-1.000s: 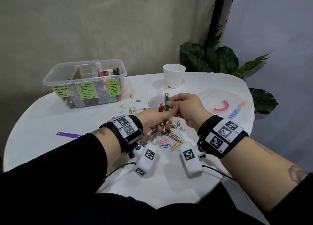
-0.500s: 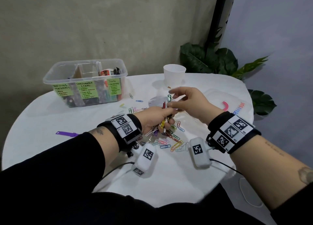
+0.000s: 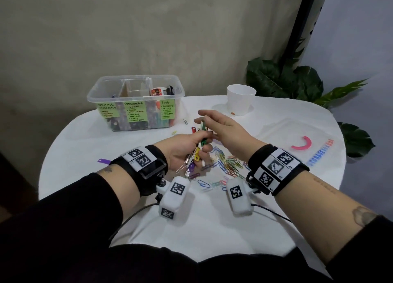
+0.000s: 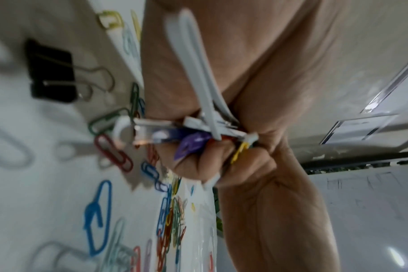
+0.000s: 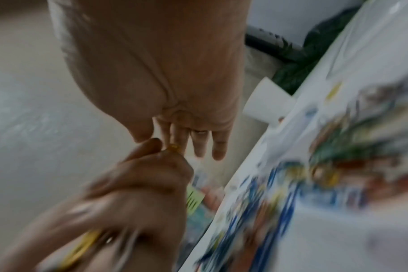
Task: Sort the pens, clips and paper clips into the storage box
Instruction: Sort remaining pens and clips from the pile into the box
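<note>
My left hand [image 3: 202, 148] grips a bundle of clips [image 3: 201, 143] upright above the table: green, yellow, white, purple and red ones. The left wrist view shows the same bundle [image 4: 205, 132] clamped in the curled fingers. My right hand [image 3: 201, 117] is just beyond it, fingers stretched out and loose, fingertips at the tops of the clips. A heap of coloured paper clips [image 3: 229, 165] lies on the white table under and right of the hands. The clear storage box [image 3: 127, 77], with green labels, stands at the back left.
A purple clip [image 3: 104, 161] lies alone at the left. A black binder clip [image 4: 51, 71] lies among the paper clips. A white cup [image 3: 241, 99] stands at the back. The clear lid [image 3: 276, 131] with a pink arc [image 3: 302, 145] lies at the right. A plant [image 3: 287, 80] stands behind.
My right hand pushed a green clip into the left hand's bundle, and its fingers have since straightened. Both hands have drifted slightly away from me.
</note>
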Demonstrator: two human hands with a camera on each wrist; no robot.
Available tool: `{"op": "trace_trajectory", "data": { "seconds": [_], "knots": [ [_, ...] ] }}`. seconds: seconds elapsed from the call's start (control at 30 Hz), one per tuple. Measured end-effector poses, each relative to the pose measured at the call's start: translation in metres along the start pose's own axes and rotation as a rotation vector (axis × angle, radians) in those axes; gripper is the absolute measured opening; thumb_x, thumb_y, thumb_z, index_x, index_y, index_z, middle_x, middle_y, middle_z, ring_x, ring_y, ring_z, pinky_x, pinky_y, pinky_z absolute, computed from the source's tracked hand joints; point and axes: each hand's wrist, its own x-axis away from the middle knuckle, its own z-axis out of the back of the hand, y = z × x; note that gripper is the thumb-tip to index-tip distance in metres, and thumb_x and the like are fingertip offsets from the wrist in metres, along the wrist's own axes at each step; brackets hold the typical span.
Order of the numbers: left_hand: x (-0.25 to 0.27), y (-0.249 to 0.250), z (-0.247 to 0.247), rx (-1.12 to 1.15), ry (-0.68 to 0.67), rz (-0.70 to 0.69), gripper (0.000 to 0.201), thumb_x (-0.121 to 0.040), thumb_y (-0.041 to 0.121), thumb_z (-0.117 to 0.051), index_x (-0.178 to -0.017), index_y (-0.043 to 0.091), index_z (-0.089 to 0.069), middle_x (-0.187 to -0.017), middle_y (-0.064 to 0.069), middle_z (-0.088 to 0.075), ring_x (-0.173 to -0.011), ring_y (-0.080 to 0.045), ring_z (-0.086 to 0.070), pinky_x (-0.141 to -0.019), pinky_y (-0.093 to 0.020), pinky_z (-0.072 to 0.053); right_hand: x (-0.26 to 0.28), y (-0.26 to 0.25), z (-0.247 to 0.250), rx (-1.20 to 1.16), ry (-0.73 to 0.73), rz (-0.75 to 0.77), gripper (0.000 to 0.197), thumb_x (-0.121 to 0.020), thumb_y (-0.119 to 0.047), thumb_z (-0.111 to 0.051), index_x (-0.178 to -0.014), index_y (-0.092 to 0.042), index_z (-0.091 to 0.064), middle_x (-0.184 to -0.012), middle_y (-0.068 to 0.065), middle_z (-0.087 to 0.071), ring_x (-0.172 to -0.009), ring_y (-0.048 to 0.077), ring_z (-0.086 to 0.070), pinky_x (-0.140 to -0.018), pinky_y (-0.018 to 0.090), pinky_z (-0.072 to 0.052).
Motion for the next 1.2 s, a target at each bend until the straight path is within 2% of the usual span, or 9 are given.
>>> {"op": "trace_trajectory", "data": {
  "seconds": [0.13,0.23,0.33,0.4,0.53,0.77,0.93,1.07,1.2],
  "knots": [
    [0.008,0.017,0.025,0.141,0.279,-0.194,0.029,-0.098,0.039,-0.052,-0.078,0.018,-0.05,-0.057,0.004,-0.05,-0.042,-0.009,-0.043,-0.043,-0.019,-0.037,-0.001,-0.003,-0.024,-0.187,-0.155,-0.242,0.041,-0.09,-0.052,-0.062,-0.11,-0.016,-0.063,-0.101,0.004,-0.066,-0.095,0.022,-0.058,-0.082,0.034,-0.044],
    [0.014,0.03,0.043,0.339,0.346,-0.327,0.03,-0.1,0.036,-0.051,-0.076,0.018,-0.049,-0.057,0.002,-0.052,-0.041,-0.009,-0.045,-0.043,-0.016,-0.039,0.006,-0.009,-0.041,-0.101,-0.37,-0.395,0.044,-0.082,-0.041,-0.074,-0.104,-0.005,-0.065,-0.095,0.016,-0.069,-0.085,0.03,-0.068,-0.073,0.034,-0.053],
    [0.016,0.032,0.055,0.403,0.394,-0.415,0.025,-0.098,0.038,-0.054,-0.082,0.018,-0.053,-0.063,0.004,-0.054,-0.046,-0.007,-0.047,-0.043,-0.017,-0.04,0.004,-0.013,-0.065,-0.184,-0.415,-0.518,0.031,-0.089,-0.029,-0.07,-0.095,0.001,-0.065,-0.086,0.016,-0.073,-0.067,0.02,-0.072,-0.07,0.03,-0.059],
    [0.018,0.029,0.059,0.337,0.437,-0.432,0.028,-0.096,0.041,-0.057,-0.082,0.017,-0.059,-0.065,0.004,-0.058,-0.05,-0.007,-0.053,-0.046,-0.021,-0.042,0.0,-0.017,-0.078,-0.293,-0.398,-0.594,0.018,-0.093,-0.017,-0.065,-0.092,0.001,-0.065,-0.076,0.013,-0.074,-0.055,0.013,-0.069,-0.057,0.021,-0.058],
    [0.033,0.032,0.068,0.5,0.385,-0.5,0.023,-0.099,0.028,-0.055,-0.094,0.008,-0.065,-0.073,-0.004,-0.067,-0.056,-0.01,-0.065,-0.052,-0.024,-0.056,-0.008,-0.023,-0.087,-0.27,-0.321,-0.54,0.011,-0.091,-0.006,-0.065,-0.083,0.002,-0.066,-0.062,0.011,-0.069,-0.047,0.01,-0.065,-0.04,0.014,-0.05],
    [0.055,0.035,0.086,0.48,0.375,-0.503,0.021,-0.1,0.02,-0.052,-0.08,0.012,-0.051,-0.059,0.004,-0.048,-0.044,-0.007,-0.046,-0.046,-0.021,-0.046,-0.022,-0.026,-0.115,-0.323,-0.237,-0.454,0.012,-0.087,-0.007,-0.071,-0.082,0.002,-0.065,-0.061,0.012,-0.069,-0.047,0.011,-0.066,-0.049,0.017,-0.055],
    [0.076,0.04,0.115,0.386,0.575,-0.532,0.027,-0.098,0.035,-0.056,-0.075,0.021,-0.05,-0.052,0.01,-0.032,-0.04,-0.004,-0.027,-0.037,-0.017,-0.022,-0.039,-0.028,-0.134,0.282,-0.215,-0.222,0.035,-0.069,-0.017,-0.089,-0.088,-0.011,-0.06,-0.07,0.003,-0.063,-0.057,0.014,-0.055,-0.048,0.023,-0.045],
    [0.092,0.037,0.135,0.401,0.764,-0.501,0.037,-0.089,0.044,-0.063,-0.068,0.023,-0.041,-0.05,0.01,-0.024,-0.039,-0.007,-0.019,-0.037,-0.019,-0.014,-0.047,-0.035,-0.16,0.608,-0.341,-0.126,0.022,-0.077,-0.021,-0.083,-0.086,-0.008,-0.067,-0.071,-0.001,-0.061,-0.059,0.014,-0.055,-0.05,0.023,-0.047],
    [0.1,0.031,0.144,0.302,0.868,-0.482,0.038,-0.078,0.043,-0.073,-0.067,0.025,-0.042,-0.052,0.008,-0.021,-0.043,-0.01,-0.018,-0.039,-0.021,-0.014,-0.052,-0.032,-0.193,0.916,-0.442,-0.062,0.039,-0.077,-0.036,-0.08,-0.077,0.0,-0.066,-0.072,0.01,-0.063,-0.064,0.021,-0.053,-0.059,0.033,-0.049]
  ]
}}
